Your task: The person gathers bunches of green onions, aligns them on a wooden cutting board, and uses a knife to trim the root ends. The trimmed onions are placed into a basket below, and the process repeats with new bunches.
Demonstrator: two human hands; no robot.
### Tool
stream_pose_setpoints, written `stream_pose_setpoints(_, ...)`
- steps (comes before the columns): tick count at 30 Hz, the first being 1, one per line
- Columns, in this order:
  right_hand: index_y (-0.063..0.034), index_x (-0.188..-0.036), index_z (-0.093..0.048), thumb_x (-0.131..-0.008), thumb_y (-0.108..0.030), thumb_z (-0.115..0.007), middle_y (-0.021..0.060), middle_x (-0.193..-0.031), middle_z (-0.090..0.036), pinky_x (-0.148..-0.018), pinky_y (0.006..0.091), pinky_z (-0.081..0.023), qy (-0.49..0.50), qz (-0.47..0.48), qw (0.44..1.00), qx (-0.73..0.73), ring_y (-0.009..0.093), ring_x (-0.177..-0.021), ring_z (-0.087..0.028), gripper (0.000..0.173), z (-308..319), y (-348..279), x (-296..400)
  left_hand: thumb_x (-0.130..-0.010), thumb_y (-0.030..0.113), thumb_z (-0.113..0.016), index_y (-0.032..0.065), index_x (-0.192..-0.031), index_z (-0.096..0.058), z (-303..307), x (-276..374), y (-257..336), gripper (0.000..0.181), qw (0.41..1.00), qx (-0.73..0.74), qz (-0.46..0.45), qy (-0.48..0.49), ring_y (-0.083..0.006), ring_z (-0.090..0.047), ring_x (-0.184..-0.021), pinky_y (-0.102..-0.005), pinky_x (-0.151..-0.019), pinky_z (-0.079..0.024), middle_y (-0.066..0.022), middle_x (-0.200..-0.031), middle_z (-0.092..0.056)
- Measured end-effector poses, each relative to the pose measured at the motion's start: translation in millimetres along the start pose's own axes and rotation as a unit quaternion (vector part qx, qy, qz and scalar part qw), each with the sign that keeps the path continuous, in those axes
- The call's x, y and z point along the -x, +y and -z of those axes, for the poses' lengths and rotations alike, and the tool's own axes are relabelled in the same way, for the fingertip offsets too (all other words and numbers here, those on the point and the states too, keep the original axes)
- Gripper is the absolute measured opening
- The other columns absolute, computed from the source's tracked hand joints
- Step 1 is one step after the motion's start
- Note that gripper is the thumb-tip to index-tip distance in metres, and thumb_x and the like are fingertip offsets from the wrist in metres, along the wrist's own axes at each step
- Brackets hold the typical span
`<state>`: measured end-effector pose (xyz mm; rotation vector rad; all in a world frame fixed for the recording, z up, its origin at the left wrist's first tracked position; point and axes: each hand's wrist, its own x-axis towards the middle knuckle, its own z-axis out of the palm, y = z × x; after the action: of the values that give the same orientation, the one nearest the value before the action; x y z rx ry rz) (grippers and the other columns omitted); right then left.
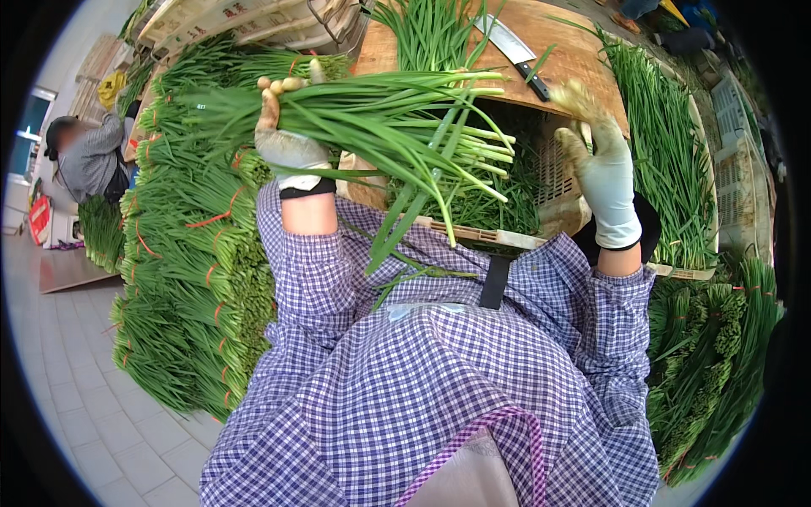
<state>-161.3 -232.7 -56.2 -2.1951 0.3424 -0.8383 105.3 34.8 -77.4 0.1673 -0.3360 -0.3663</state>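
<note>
My left hand (290,146), in a soiled white glove, is closed around a loose bunch of garlic chives (380,120). Their pale cut stems point right, and a few bent leaves hang down over my checked smock. My right hand (599,158), gloved too, is raised at the right with fingers apart and nothing in it; its fingertips are blurred by motion. Just beyond those fingers lies a kitchen knife (514,49) with a black handle, on a wooden board (570,44). More chives (431,38) rest on the board, left of the blade.
Below the board, a plastic crate (557,171) holds loose green leaves (494,206). Banded chive bundles (184,253) are stacked at left, others (703,355) at lower right. A chive-filled crate (671,165) stands right, stacked crates (253,25) back left. A person (92,155) sits far left.
</note>
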Motion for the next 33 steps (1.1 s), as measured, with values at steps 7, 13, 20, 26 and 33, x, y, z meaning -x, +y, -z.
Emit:
stream_pose_setpoints(7,-0.0247,-0.125,-0.065,-0.061,-0.007,-0.081,0.0112,-0.150,-0.042,-0.105,0.0415,-0.042,-0.067,0.297,0.949,0.080,0.034,-0.132,-0.043,0.068,-29.3,-33.9,-35.5,-0.093,0.011,-0.058,0.0082,-0.106,-0.060,-19.7,11.5,-17.8,0.013,0.999,-0.009,0.042,0.029,-0.0196,-0.060,-0.090,-0.0501,-0.113,-0.034,-0.0035,-0.091,-0.063)
stream_pose_setpoints(13,-0.0240,-0.130,-0.060,-0.068,-0.013,-0.080,0.0069,-0.145,-0.047,-0.098,0.0407,-0.049,-0.165,0.175,0.970,-0.044,0.033,-0.129,-0.047,0.066,-52.0,-27.4,-15.3,-0.093,0.011,-0.058,0.0075,-0.103,-0.064,-25.3,27.2,-20.3,0.012,0.993,-0.025,0.069,0.093,-0.0184,-0.062,-0.086,-0.0499,-0.106,-0.042,-0.0029,-0.089,-0.065)
stream_pose_setpoints(20,-0.0075,-0.112,-0.065,-0.078,-0.001,-0.068,0.0189,-0.116,-0.064,-0.087,0.0399,-0.052,0.028,0.152,0.988,0.001,0.037,-0.103,-0.064,0.034,-69.6,-12.5,17.1,-0.094,0.011,-0.057,0.0046,-0.106,-0.060,-7.2,34.5,-12.9,0.013,0.990,-0.029,0.106,0.092,-0.0210,-0.060,-0.092,-0.0431,-0.099,-0.046,-0.0073,-0.095,-0.064)
stream_pose_setpoints(26,-0.0093,-0.120,-0.063,-0.081,0.001,-0.064,0.0115,-0.116,-0.066,-0.086,0.0326,-0.053,0.104,0.089,0.990,0.031,0.029,-0.102,-0.066,0.040,-90.6,5.4,35.6,-0.093,0.009,-0.058,0.0064,-0.100,-0.063,-14.3,43.8,-9.5,0.009,0.984,-0.041,0.086,0.153,-0.0210,-0.064,-0.083,-0.0550,-0.100,-0.047,-0.0051,-0.089,-0.066)
stream_pose_setpoints(33,-0.0094,-0.120,-0.062,-0.086,0.000,-0.061,0.0111,-0.112,-0.068,-0.085,0.0325,-0.054,0.163,0.142,0.963,0.162,0.026,-0.099,-0.068,0.035,-82.8,41.7,30.3,-0.093,0.009,-0.057,0.0043,-0.104,-0.060,-6.0,45.8,16.2,0.012,0.993,-0.017,0.046,0.110,-0.0222,-0.061,-0.085,-0.0517,-0.105,-0.042,-0.0073,-0.092,-0.064)
